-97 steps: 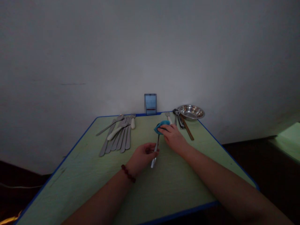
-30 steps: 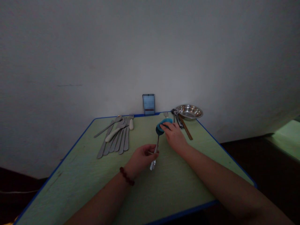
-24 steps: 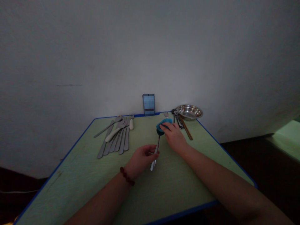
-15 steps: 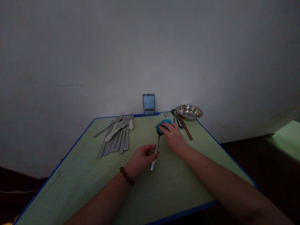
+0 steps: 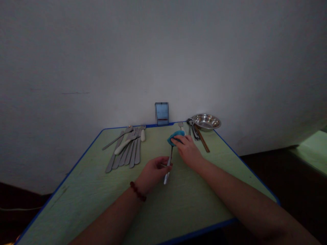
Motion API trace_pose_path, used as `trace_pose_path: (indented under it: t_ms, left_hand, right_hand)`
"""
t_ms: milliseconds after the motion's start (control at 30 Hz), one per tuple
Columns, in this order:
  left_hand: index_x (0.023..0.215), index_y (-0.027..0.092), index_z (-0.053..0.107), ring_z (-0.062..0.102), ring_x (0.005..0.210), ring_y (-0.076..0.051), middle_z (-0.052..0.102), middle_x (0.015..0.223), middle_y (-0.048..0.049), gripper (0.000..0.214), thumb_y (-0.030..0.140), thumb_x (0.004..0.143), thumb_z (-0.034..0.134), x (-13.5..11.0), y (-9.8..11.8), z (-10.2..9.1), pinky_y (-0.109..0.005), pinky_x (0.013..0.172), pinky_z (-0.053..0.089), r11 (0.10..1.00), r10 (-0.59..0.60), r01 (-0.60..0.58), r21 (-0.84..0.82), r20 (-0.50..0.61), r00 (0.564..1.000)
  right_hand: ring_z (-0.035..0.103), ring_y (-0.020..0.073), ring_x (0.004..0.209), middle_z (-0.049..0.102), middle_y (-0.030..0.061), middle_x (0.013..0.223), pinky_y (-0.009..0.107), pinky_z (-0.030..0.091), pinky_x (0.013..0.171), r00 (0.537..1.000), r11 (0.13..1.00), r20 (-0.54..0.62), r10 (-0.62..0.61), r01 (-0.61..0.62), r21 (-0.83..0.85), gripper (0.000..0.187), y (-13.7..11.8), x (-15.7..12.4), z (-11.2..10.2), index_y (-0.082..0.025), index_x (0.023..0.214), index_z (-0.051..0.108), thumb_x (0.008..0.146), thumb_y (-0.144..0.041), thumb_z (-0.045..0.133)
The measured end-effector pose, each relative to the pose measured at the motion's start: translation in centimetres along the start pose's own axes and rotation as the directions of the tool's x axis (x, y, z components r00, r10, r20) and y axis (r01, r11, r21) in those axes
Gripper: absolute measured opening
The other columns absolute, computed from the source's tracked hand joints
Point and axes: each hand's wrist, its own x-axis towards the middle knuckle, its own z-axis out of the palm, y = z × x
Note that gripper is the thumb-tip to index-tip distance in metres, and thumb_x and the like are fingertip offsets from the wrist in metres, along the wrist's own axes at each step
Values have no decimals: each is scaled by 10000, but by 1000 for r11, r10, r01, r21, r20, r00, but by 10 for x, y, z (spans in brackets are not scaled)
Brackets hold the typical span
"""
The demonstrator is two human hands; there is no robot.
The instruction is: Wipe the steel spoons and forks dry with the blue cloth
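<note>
My left hand (image 5: 157, 169) pinches the handle of a metal utensil (image 5: 166, 177), held above the table's middle. Its far end is hidden under a blue cloth (image 5: 175, 137), so I cannot tell whether it is a spoon or a fork. Fingers of my right hand (image 5: 187, 148) are closed on the cloth and press it over that end. To the left lies a group of metal knives and forks (image 5: 130, 154), with a white-handled fork (image 5: 122, 146) on top and a spoon (image 5: 114, 139) beside them.
A shiny metal bowl (image 5: 207, 122) stands at the back right corner. Next to it are several spoons (image 5: 193, 127), wooden chopsticks (image 5: 203, 139) and a white-handled fork (image 5: 181, 125). A phone (image 5: 161, 114) leans on the wall behind the green, blue-edged table (image 5: 84, 190).
The cloth and my right hand have shifted slightly left, along with the utensil's far end. My left hand keeps its pinch on the handle and has barely moved.
</note>
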Motion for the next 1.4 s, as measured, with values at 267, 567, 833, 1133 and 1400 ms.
trace_pose_path:
  t_ms: [267, 567, 833, 1133, 1400]
  left_hand:
    - [908, 136, 576, 566, 704, -139, 628, 826, -52, 304, 226, 618, 588, 1, 1, 0, -249, 642, 425, 1000, -24, 24, 10, -29, 999]
    - [913, 137, 580, 559, 683, -136, 620, 815, -43, 310, 232, 618, 584, 0, 4, 0, -248, 628, 427, 1000, -4, 4, 0, -78, 997]
    - [919, 146, 583, 554, 670, -134, 618, 803, -38, 331, 242, 602, 598, 0, 5, 0, -258, 634, 419, 1000, 6, -5, 14, -103, 995]
    - [911, 143, 580, 553, 675, -130, 616, 824, -45, 313, 238, 612, 594, -1, 6, -1, -252, 632, 418, 1000, 23, -22, 20, -74, 997]
    - [926, 144, 580, 564, 688, -138, 624, 822, -40, 331, 248, 613, 596, -1, 5, -1, -263, 654, 425, 999, 28, -26, 36, -64, 998]
  right_hand:
    - [383, 197, 891, 519, 41, 1100, 336, 360, 826, 999, 1000, 21, -29, 29, 11, 352, -1, 0, -1, -173, 1108, 519, 792, -100, 381]
    - [390, 199, 870, 529, 40, 1084, 344, 359, 816, 1000, 1000, 8, -24, 24, -17, 342, 1, 1, 1, -181, 1090, 532, 787, -100, 394]
    - [391, 199, 867, 523, 42, 1085, 335, 359, 814, 1000, 999, 1, -18, 18, -30, 350, 1, 1, -1, -176, 1094, 530, 781, -93, 397]
    - [377, 201, 857, 528, 51, 1080, 329, 374, 792, 1000, 999, -3, -6, 6, -42, 348, 3, 2, -3, -165, 1096, 531, 783, -98, 394]
    - [383, 198, 844, 528, 46, 1081, 332, 360, 804, 999, 997, -20, 26, -27, -76, 353, 4, 1, -2, -165, 1089, 535, 775, -83, 398]
